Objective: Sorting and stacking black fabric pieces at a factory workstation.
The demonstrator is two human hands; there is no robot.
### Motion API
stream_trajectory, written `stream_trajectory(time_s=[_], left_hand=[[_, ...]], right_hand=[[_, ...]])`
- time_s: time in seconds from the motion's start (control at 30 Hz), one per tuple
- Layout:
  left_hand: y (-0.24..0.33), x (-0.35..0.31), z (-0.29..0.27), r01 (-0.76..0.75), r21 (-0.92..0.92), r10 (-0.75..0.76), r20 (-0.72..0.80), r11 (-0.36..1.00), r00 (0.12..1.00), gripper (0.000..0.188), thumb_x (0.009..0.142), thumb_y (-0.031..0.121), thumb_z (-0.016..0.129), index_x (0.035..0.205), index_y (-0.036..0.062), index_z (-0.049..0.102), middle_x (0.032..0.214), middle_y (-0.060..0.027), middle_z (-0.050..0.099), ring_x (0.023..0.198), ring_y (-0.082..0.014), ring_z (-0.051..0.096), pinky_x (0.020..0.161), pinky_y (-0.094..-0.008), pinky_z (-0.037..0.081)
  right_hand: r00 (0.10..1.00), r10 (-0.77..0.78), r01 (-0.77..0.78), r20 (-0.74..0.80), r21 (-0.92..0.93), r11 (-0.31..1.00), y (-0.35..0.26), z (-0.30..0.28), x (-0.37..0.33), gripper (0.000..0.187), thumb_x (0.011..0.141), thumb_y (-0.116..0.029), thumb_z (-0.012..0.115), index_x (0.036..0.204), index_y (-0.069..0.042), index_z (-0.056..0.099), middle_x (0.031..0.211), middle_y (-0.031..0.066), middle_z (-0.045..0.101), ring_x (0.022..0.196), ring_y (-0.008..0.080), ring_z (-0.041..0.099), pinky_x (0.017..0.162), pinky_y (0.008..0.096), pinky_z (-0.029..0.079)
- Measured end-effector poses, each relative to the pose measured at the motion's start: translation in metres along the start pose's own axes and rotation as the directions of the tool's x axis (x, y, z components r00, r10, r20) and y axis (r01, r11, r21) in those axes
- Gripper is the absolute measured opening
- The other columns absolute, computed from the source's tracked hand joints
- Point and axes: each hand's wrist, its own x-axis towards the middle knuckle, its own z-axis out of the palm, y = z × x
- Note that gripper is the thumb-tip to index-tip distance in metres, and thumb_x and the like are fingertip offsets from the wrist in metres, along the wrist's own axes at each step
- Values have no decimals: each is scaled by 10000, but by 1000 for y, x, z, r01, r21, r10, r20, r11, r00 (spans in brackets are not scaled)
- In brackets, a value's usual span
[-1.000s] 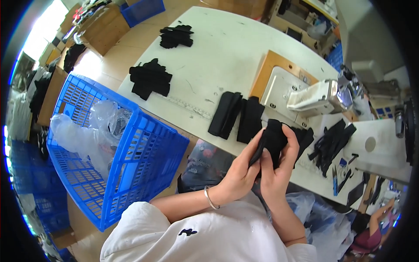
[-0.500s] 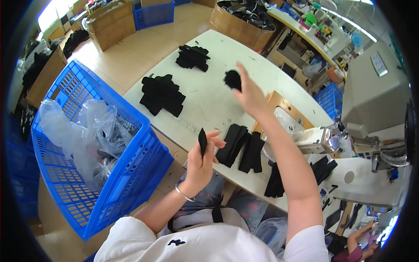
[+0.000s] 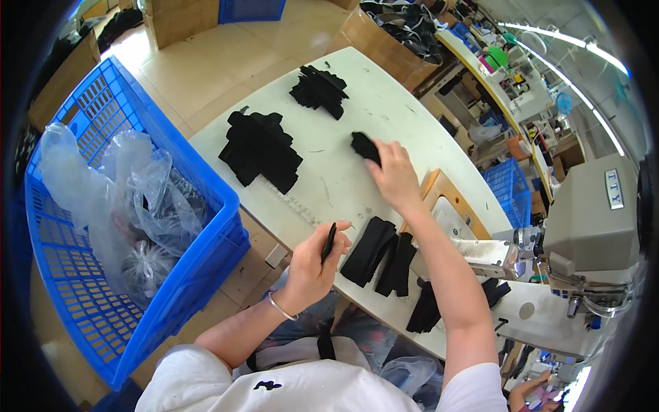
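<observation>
My right hand (image 3: 398, 177) is over the white table, its fingers closed on the near end of a small black fabric piece (image 3: 364, 145). My left hand (image 3: 309, 269) is raised by the table's near edge. A thin dark strip, seemingly black fabric (image 3: 329, 242), is pinched between its thumb and fingers. Beyond it lie a large uneven pile of black fabric pieces (image 3: 261, 147) and a smaller pile (image 3: 319, 90). Between my arms, black fabric strips (image 3: 369, 251) lie in a stack, with another black bundle (image 3: 396, 266) alongside.
On the left stands a blue plastic crate (image 3: 223, 206) containing clear plastic bags (image 3: 147, 199). A sewing machine (image 3: 583, 213) occupies the right, next to a wooden-edged plate (image 3: 439, 192) on the table (image 3: 329, 182). More black pieces (image 3: 424, 309) lie under my right forearm.
My right hand has come back toward me and closed on the small black piece, which now lies tilted. My left hand keeps its strip, now more edge-on. The whole view has shifted slightly.
</observation>
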Motion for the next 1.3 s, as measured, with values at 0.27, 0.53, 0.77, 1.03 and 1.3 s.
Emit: stream_trajectory(time_s=[0.27, 0.53, 0.77, 1.03, 1.3], left_hand=[[0, -2, -2, 8, 29, -9, 22, 1000, 1000, 254, 977, 18, 424, 1201, -15, 541, 872, -80, 638, 751, -118, 626, 555, -228, 509], [0, 6, -2, -25, 121, 14, 90, 992, 996, 257, 964, 9, 455, 1206, -19, 536, 847, -83, 635, 735, -139, 633, 576, -243, 521], [5, 1, -2, 124, -109, -126, -9, 986, 992, 256, 972, 10, 463, 1221, -22, 512, 817, -62, 624, 649, -101, 606, 530, -219, 496], [14, -2, -4, 193, -48, -193, 7, 980, 981, 365, 967, 18, 443, 1327, 18, 384, 778, -71, 604, 506, -83, 572, 398, -193, 395], [2, 13, 0, 126, -187, -145, -94, 974, 985, 182, 1030, 195, 427, 1087, 32, 484, 831, -76, 600, 495, -85, 539, 399, -193, 310]], right_hand=[[976, -214, 213, -38, -39, 976, -37, 19, 17, 418, 858, -249, 663, 1220, -74, 553, 1035, 88, 557, 987, 279, 549, 847, 394, 469], [961, -241, 235, -136, -59, 970, -70, 42, 76, 429, 851, -299, 673, 1206, -80, 575, 1047, 77, 550, 992, 266, 544, 844, 390, 456], [963, -253, 239, -97, -134, 962, -87, 49, 74, 603, 868, -450, 613, 1304, -53, 486, 1126, 92, 545, 1038, 279, 529, 861, 411, 429], [956, -264, 261, -131, -46, 964, -76, 60, 54, 700, 853, -505, 606, 1362, -51, 445, 1283, 115, 498, 1190, 264, 475, 988, 405, 371], [977, -149, 153, -155, 12, 988, -31, -41, 21, 487, 854, -416, 638, 1232, -114, 578, 1303, 116, 493, 1203, 319, 470, 938, 496, 394]])
